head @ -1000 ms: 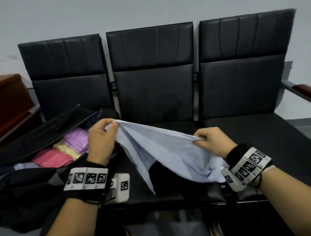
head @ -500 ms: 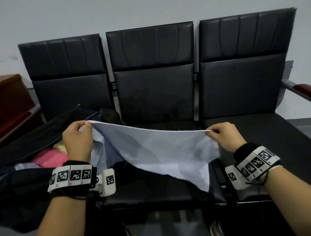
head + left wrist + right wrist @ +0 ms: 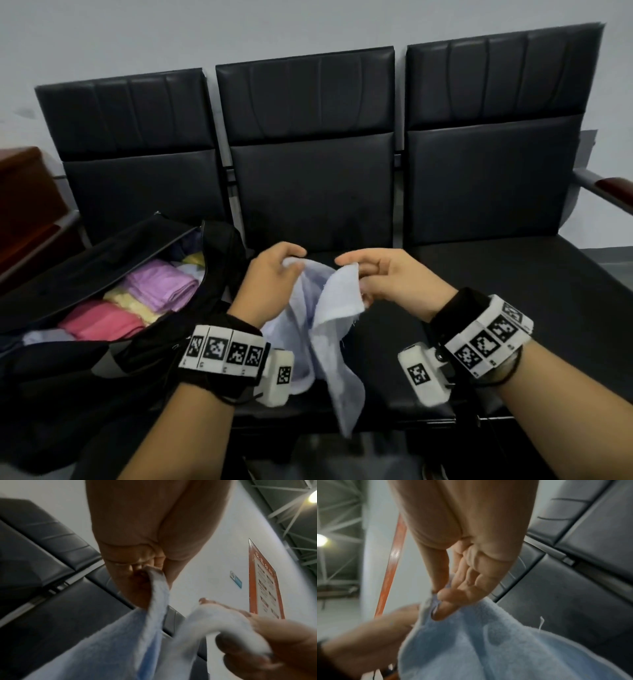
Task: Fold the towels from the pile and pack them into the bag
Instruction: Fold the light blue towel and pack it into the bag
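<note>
I am mid-fold: left hand (image 3: 270, 274) and right hand (image 3: 387, 277) each pinch a corner of the light-blue towel (image 3: 329, 329), held close together. Next I judge the corners must meet, then go to the bag (image 3: 102, 274).

**Count: one towel up, several packed**

One pale blue towel (image 3: 337, 301) up between two hands, left hand (image 3: 270, 284) and right hand (image 3: 394, 277). Left of the left hand, one black bag (image 3: 102, 260), with three folded towels showing clearly: one purple (image 3: 161, 284), one yellow (image 3: 132, 303), one pink (image 3: 102, 322). Behind the hands, three black seats (image 3: 311, 192).
</note>
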### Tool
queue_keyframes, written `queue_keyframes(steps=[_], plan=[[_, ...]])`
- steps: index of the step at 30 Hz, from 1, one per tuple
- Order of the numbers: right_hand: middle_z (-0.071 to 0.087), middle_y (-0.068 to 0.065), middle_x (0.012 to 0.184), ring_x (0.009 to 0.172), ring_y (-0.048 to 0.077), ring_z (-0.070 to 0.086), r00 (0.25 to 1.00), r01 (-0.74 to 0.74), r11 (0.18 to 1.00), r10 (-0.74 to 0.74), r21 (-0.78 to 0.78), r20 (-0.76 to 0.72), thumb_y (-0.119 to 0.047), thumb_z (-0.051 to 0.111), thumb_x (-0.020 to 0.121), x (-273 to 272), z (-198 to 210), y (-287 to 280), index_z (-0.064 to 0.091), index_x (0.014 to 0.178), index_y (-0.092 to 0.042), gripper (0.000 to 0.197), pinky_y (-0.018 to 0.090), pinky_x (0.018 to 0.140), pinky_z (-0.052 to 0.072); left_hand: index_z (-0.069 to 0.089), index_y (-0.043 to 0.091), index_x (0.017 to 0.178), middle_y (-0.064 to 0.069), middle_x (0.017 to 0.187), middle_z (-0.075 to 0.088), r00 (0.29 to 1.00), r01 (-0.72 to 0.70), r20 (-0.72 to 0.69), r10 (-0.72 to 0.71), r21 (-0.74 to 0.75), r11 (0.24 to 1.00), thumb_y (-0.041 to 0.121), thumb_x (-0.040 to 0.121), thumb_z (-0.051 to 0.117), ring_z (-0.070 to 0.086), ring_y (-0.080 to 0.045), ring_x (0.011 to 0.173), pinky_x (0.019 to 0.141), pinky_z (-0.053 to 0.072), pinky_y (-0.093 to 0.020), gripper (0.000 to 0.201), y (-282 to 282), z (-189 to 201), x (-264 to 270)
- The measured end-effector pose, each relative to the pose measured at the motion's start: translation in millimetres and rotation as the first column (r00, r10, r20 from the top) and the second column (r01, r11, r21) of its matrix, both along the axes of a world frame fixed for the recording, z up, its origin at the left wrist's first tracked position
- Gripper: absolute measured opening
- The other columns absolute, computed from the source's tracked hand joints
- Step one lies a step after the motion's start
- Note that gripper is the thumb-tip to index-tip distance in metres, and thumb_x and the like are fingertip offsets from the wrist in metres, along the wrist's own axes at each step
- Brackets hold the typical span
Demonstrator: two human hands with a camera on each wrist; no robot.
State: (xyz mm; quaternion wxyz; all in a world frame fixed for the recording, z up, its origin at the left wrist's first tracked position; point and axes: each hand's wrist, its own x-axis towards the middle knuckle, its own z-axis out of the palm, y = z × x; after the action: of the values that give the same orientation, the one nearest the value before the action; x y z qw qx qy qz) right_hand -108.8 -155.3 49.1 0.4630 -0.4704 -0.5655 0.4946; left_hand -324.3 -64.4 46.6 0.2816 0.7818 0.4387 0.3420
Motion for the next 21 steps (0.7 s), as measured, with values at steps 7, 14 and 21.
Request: queue_keyframes(steps=[7, 14, 21], plan=[[0.065, 0.001, 0.075, 0.067, 0.013, 0.061, 0.86, 0.144, 0.937, -0.278, 0.319, 0.428, -0.021, 0.078, 0.076, -7.0, -15.9, 2.0, 0.07, 0.072, -0.027, 0.011, 0.034, 0.065, 0.054, 0.065, 0.02, 0.089, 0.007, 0.083, 0.066, 0.972, 0.208, 0.119, -0.201, -0.058, 0.976, 0.007, 0.089, 0.07, 0.058, -0.005, 0.072, 0.068, 0.047, -0.025, 0.013, -23.3, -11.6, 8.8], [0.065, 0.0, 0.069, 0.062, 0.008, 0.058, 0.873, 0.15, 0.949, -0.259, 0.278, 0.412, -0.032, 0.075, 0.082, -21.1, -15.7, 4.8, 0.066, 0.07, -0.023, 0.017, 0.029, 0.061, 0.051, 0.076, 0.018, 0.099, -0.001, 0.093, 0.075, 0.935, 0.336, 0.177, -0.306, -0.182, 0.924, 0.018, 0.091, 0.071, 0.072, -0.019, 0.089, 0.08, 0.059, -0.036, 0.009, -32.3, 3.6, 2.6], [0.059, -0.003, 0.059, 0.051, 0.003, 0.051, 0.85, 0.149, 0.95, -0.265, 0.276, 0.455, -0.032, 0.073, 0.084, -28.5, -15.3, 6.5, 0.065, 0.068, -0.022, 0.021, 0.012, 0.044, 0.036, 0.075, 0.027, 0.101, 0.008, 0.096, 0.07, 0.948, 0.315, -0.014, -0.318, -0.098, 0.944, 0.026, 0.083, 0.078, 0.068, -0.012, 0.091, 0.079, 0.057, -0.028, 0.018, -36.0, 8.7, -3.3]])
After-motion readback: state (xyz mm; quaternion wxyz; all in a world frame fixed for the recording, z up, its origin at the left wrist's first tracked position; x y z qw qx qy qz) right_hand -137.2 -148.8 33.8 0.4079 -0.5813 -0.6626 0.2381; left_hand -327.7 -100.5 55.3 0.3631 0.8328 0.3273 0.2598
